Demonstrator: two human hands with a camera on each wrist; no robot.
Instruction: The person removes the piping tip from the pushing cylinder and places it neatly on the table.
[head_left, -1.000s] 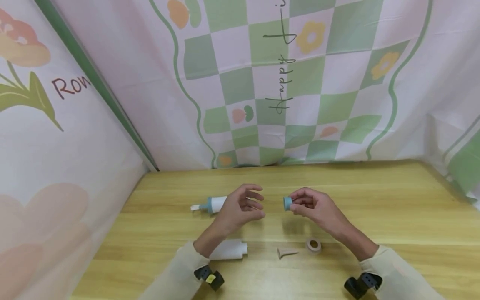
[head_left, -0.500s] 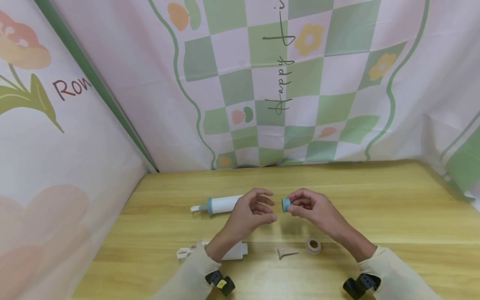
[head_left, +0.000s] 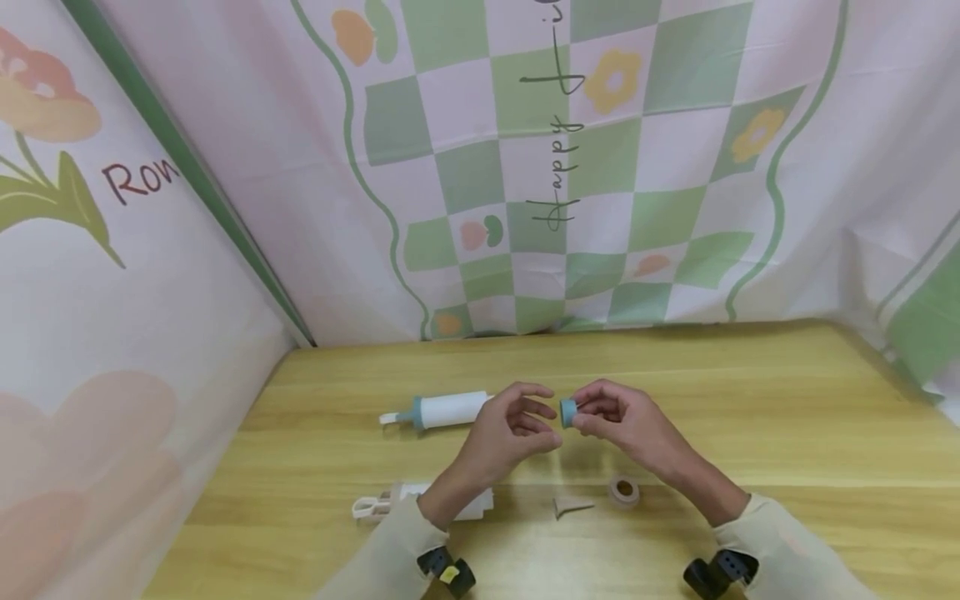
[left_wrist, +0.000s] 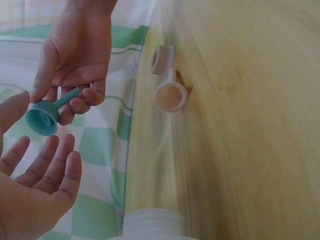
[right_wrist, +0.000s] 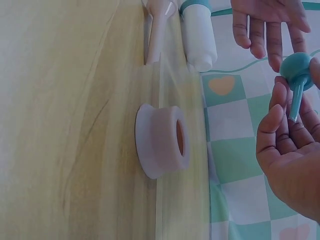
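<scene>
My right hand (head_left: 626, 417) pinches a teal funnel-shaped nozzle (left_wrist: 42, 119) with a thin spout, its wide mouth turned toward my left hand. My left hand (head_left: 506, 429) hovers just beside that mouth, fingers relaxed and spread, holding nothing; a small gap seems to separate them. Behind the left hand lies a white bottle (head_left: 453, 409) with a teal collar. A second white bottle (head_left: 474, 505) lies nearer, partly covered by the left forearm. On the table below the hands rest a beige funnel-shaped nozzle (left_wrist: 171, 97) and a beige ring collar (right_wrist: 162, 140).
All of it lies on a wood-grain table (head_left: 787, 433). A printed curtain (head_left: 540, 167) hangs along the back edge, and another cloth panel (head_left: 150, 317) closes off the left side. White loop-shaped handles (head_left: 367, 507) stick out left of the nearer bottle.
My left hand has moved right, closer to the teal nozzle, uncovering more of the bottle with the teal collar. The right hand has shifted slightly left, still pinching the nozzle.
</scene>
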